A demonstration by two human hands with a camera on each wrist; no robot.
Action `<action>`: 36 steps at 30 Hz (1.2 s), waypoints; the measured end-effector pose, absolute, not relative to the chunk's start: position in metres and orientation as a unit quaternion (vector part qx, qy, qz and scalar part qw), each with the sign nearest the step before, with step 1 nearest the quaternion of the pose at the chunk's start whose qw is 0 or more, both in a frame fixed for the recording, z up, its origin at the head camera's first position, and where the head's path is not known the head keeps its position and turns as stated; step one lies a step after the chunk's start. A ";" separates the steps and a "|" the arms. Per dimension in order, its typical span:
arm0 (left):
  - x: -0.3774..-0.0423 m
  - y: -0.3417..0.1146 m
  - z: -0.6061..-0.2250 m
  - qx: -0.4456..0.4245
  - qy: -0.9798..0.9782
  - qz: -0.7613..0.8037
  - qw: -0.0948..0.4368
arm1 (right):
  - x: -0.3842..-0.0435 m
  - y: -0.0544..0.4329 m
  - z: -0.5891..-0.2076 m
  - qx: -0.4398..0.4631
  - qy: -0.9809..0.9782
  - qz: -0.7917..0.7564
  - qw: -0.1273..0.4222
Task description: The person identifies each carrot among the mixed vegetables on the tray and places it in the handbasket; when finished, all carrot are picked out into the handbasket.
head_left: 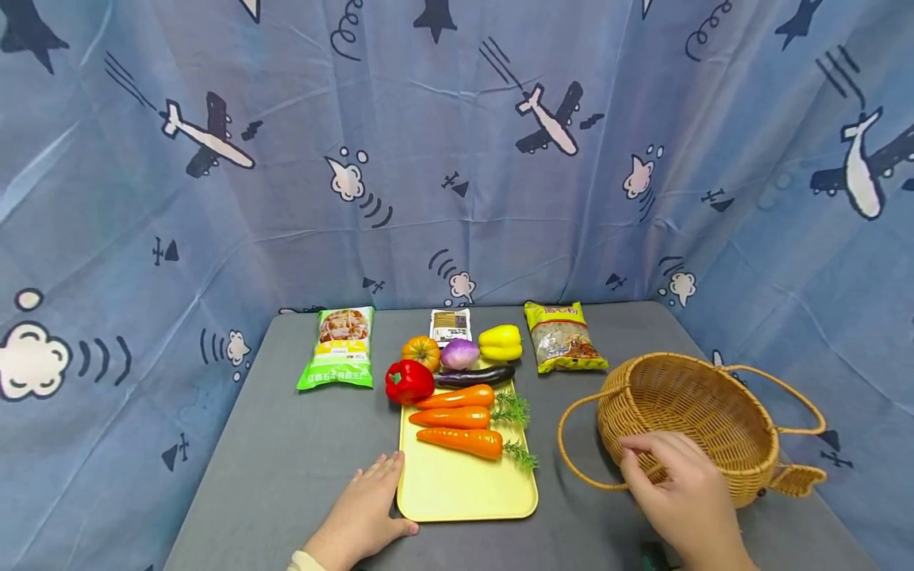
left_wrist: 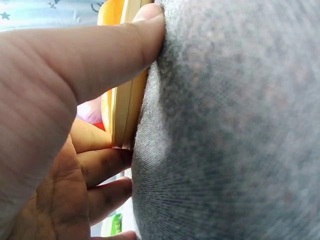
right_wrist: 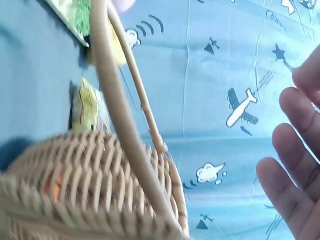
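My left hand (head_left: 367, 507) rests on the table with its fingers along the left edge of the yellow tray (head_left: 467, 496) and its thumb at the near corner. In the left wrist view, the thumb (left_wrist: 100, 55) and fingertips touch the tray's rim (left_wrist: 127, 107). On the tray lie three carrots (head_left: 460, 442) with green tops. My right hand (head_left: 681, 492) hovers over the near side of the wicker basket (head_left: 685, 396), fingers loosely bent. Its fingers (right_wrist: 295, 175) hold nothing in the right wrist view. Something orange (right_wrist: 54, 185) shows through the basket's weave.
An eggplant (head_left: 474, 376), red pepper (head_left: 409, 381), yellow pepper (head_left: 501, 342), small pumpkin (head_left: 421, 352) and purple vegetable (head_left: 460, 354) sit at the tray's far end. Behind are a green bag (head_left: 341, 349), white packet (head_left: 451, 323) and yellow bag (head_left: 564, 337). Basket handles (head_left: 564, 428) stick out.
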State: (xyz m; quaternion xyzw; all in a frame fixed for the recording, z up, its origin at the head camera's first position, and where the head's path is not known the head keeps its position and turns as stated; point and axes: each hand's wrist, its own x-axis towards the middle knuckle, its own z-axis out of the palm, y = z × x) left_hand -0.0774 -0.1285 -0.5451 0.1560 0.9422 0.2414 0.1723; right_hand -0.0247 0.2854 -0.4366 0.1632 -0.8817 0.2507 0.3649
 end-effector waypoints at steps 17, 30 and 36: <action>-0.077 -0.129 -0.543 0.157 0.942 0.240 0.174 | -0.030 0.251 -0.453 0.208 -0.878 0.275 0.330; -0.077 -0.129 -0.542 0.157 0.941 0.243 0.177 | -0.037 0.222 -0.461 0.239 -0.885 0.274 0.292; -0.077 -0.130 -0.542 0.159 0.941 0.242 0.174 | -0.043 0.210 -0.470 0.231 -0.901 0.253 0.266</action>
